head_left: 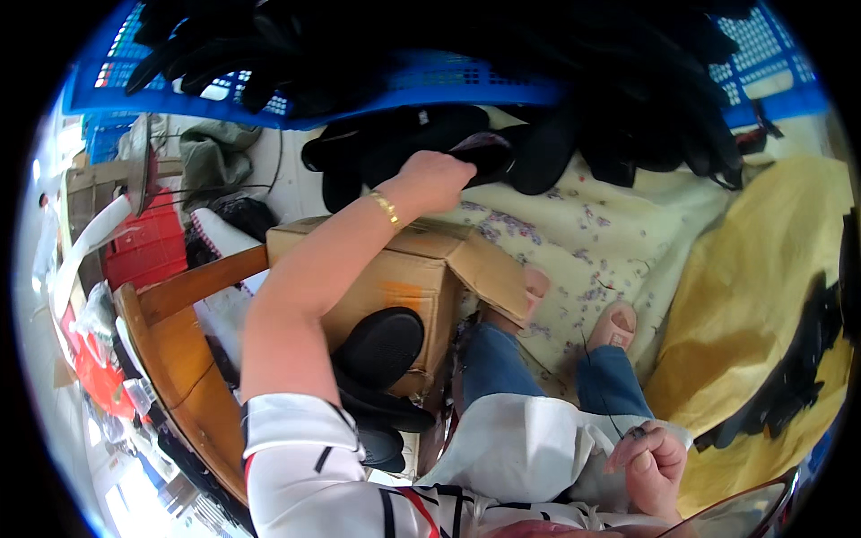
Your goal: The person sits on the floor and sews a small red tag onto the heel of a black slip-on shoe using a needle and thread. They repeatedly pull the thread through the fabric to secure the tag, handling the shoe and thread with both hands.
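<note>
My left hand (437, 179) reaches past the cardboard box (408, 269), fingers clamped on 1 black insole (480, 151) atop the floor pile, easy to lift. My right hand (653, 466) pinches a needle (635, 434) near my lap, keeping thread taut.

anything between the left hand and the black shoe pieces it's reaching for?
Nothing visible. The left hand is already on the black shoe pieces beyond the cardboard box; the forearm passes over the box's top.

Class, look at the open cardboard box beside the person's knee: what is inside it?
Inside the cardboard box, black shoe soles are stacked, spilling out the front. The left arm crosses its top, hiding anything deeper.
</note>
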Action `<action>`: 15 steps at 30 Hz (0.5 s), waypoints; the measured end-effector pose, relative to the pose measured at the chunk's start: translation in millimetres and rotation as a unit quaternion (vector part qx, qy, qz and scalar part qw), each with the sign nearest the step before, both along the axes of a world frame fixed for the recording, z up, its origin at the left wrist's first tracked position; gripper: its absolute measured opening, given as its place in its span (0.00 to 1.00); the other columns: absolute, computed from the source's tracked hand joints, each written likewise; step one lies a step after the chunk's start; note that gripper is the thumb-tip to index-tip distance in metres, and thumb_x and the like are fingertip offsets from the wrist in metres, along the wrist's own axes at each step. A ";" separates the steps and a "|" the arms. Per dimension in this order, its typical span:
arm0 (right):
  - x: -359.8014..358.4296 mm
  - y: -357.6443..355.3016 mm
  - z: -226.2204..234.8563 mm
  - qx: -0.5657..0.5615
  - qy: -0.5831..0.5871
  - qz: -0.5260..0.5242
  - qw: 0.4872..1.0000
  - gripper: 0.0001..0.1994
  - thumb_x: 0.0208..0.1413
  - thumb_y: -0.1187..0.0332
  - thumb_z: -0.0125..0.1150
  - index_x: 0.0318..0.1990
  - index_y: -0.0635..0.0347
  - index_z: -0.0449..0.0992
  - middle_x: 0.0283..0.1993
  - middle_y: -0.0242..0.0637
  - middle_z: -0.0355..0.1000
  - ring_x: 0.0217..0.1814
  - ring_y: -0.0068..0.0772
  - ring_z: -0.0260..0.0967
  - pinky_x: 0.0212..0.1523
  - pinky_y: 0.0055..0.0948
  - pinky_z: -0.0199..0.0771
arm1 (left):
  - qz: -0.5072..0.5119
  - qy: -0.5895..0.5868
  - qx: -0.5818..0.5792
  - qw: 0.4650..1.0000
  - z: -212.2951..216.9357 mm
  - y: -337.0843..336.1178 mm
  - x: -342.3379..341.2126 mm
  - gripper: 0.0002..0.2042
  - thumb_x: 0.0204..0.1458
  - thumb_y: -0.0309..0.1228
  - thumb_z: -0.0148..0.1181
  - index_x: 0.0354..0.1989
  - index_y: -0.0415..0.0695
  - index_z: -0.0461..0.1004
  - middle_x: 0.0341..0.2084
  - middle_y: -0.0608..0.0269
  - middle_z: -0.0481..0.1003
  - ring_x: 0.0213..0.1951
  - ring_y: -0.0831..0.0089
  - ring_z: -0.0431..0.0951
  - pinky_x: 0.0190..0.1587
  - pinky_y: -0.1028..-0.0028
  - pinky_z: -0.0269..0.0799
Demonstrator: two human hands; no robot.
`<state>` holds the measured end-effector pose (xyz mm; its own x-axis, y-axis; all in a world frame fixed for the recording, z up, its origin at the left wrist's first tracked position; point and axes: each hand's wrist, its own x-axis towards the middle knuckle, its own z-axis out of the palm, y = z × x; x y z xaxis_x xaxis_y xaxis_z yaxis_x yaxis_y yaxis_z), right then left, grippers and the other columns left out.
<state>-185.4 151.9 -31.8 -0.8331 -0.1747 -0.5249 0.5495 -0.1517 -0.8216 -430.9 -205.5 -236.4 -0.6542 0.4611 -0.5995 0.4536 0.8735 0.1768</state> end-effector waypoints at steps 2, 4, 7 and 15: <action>1.3 -0.6 -4.0 0.004 -0.005 0.006 1.000 0.15 0.62 0.62 0.59 0.28 0.65 0.69 0.24 0.36 0.66 0.23 0.30 0.69 0.26 0.27 0.71 | -0.002 0.067 0.037 0.997 -32.0 -22.9 -0.2 0.12 0.48 0.36 0.61 0.38 0.43 0.78 0.38 0.50 0.77 0.45 0.55 0.77 0.49 0.59 0.73; -0.4 -4.2 -5.3 0.017 -0.006 0.006 1.000 0.16 0.62 0.62 0.60 0.28 0.65 0.69 0.24 0.36 0.66 0.23 0.29 0.69 0.25 0.26 0.71 | 0.052 0.105 0.142 0.983 -42.3 -38.5 -9.8 0.13 0.49 0.37 0.61 0.39 0.44 0.78 0.38 0.51 0.77 0.45 0.55 0.76 0.49 0.59 0.72; 0.1 -4.9 -11.7 0.019 -0.004 0.002 1.000 0.16 0.62 0.62 0.60 0.28 0.65 0.68 0.25 0.37 0.67 0.23 0.29 0.68 0.24 0.25 0.70 | 0.206 0.197 0.142 0.948 -55.0 -74.2 -31.6 0.13 0.50 0.38 0.59 0.39 0.45 0.79 0.41 0.52 0.77 0.48 0.54 0.76 0.51 0.59 0.73; -8.0 -16.8 -20.2 0.020 -0.016 0.008 1.000 0.16 0.63 0.62 0.58 0.29 0.66 0.68 0.25 0.38 0.69 0.23 0.29 0.69 0.25 0.24 0.72 | 0.217 0.114 -0.127 0.961 -88.3 -116.9 -63.3 0.28 0.59 0.52 0.49 0.67 0.56 0.62 0.60 0.54 0.67 0.64 0.54 0.62 0.64 0.55 0.61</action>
<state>-193.4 135.1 -52.0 -0.8132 -0.1661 -0.5578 0.5773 -0.1091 -0.8092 -494.2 -322.4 -324.7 -0.8797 -0.0262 -0.4747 0.0392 0.9911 -0.1274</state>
